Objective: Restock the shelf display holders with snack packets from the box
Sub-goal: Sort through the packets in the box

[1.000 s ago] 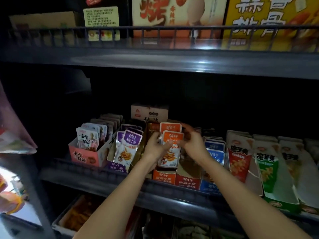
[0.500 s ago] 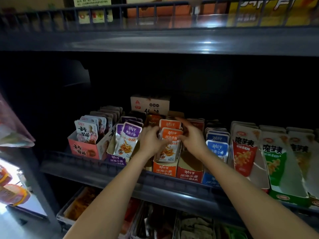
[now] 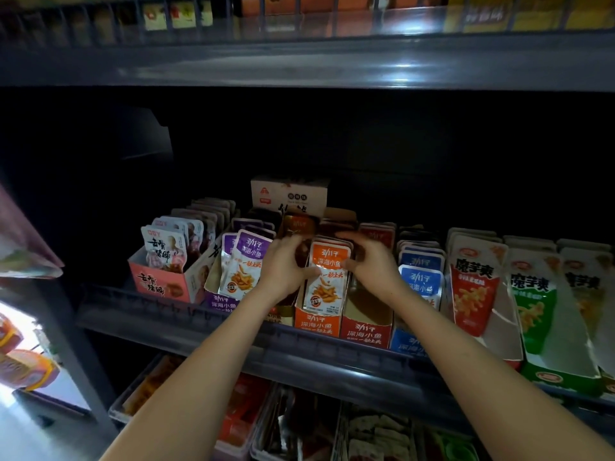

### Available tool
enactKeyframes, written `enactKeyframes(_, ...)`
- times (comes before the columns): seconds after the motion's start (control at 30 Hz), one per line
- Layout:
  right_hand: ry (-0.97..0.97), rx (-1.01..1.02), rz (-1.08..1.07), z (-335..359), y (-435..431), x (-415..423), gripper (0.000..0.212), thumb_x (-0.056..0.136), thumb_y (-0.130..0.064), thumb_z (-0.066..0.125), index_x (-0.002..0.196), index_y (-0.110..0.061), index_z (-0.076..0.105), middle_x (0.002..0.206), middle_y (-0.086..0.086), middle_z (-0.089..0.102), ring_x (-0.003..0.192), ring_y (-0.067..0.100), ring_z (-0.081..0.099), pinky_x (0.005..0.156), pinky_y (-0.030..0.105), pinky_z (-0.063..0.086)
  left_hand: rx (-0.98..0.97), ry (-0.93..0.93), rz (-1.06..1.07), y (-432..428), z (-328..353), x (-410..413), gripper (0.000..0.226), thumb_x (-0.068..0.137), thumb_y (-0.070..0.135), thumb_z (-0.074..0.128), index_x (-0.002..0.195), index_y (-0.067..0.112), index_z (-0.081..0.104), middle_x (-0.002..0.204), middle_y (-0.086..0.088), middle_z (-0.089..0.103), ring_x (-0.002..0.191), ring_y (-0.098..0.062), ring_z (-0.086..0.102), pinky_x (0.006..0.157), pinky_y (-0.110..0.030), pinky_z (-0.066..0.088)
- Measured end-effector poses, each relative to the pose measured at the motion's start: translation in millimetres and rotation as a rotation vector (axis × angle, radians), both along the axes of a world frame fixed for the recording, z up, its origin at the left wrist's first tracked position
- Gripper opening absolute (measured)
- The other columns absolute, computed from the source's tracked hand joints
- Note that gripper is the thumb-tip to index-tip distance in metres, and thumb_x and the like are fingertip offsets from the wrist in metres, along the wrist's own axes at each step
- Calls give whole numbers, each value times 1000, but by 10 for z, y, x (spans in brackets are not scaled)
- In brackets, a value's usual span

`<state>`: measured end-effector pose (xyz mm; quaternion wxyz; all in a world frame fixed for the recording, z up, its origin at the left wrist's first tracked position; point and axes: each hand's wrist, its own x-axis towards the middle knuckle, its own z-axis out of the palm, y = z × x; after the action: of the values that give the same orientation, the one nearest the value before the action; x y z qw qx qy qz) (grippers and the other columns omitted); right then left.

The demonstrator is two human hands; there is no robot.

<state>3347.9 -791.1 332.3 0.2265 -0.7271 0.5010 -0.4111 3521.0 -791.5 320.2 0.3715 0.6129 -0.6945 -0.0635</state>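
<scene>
Orange packets (image 3: pixel 327 277) sit in their holder (image 3: pixel 317 324), left hand (image 3: pixel 286 267) and right hand (image 3: pixel 372 264) pinching the front one. Red holder (image 3: pixel 366 331) beside it looks unfilled.

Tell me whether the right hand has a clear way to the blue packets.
Probably yes: the blue packets stand just beside the right hand with nothing between, though that hand now grips the orange packets and would have to let go first.

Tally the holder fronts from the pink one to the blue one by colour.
Pink holder: 1
Purple holder: 1
Orange holder: 1
Red holder: 1
Blue holder: 1
Total: 5, plus a dark holder half hidden below the left hand.
</scene>
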Motion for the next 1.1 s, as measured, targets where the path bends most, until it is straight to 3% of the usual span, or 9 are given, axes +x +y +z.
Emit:
enactKeyframes(0.1,19,-32,-19,-4,14,28,55,88,-4,60,137,-23,46,135,3,53,123,18,51,98,36,48,29,-50,-1,27,-25,-45,77,72,34,80,137,20,41,133,-3,50,126,-22,40,99,-31,35)
enactKeyframes(0.43,54,-67,-23,23,32,72,49,91,-2,55,137,-19,46,134,4,53,124,18,50,97,27,43,-5,-71,65,8,-83,-170,70,73,32,79,131,17,42,131,-4,50,125,-21,41,99,-30,35)
enactKeyframes(0.7,127,-165,-74,43,123,13,48,89,-8,61,134,-19,50,134,2,52,124,17,49,95,18,36,31,-45,47,82,-72,-147,79,72,34,80,137,19,37,132,-6,48,125,-23,42,101,-32,35)
enactKeyframes(0.8,104,-139,-121,97,294,-61,50,88,-13,63,134,-22,49,134,2,49,125,17,44,101,26,37,18,-7,29,170,-33,-116,79,72,37,79,137,19,38,130,-7,50,124,-25,43,101,-36,38)
enactKeyframes(0.97,-1,-107,-85,41,932,-427,42,84,-15,69,123,-22,58,118,-10,49,113,10,50,96,22,43,-81,73,-33,662,13,-165,47,83,37,70,123,17,55,115,-1,57,108,-17,53,84,-27,40)
enactKeyframes(1.1,-22,-16,-80,-274,1713,-832,36,81,-15,73,112,-27,60,103,-14,54,91,4,56,75,13,43,-63,207,-214,1298,-141,-386,15,85,23,69,99,18,65,99,6,60,93,-9,57,78,-16,41)
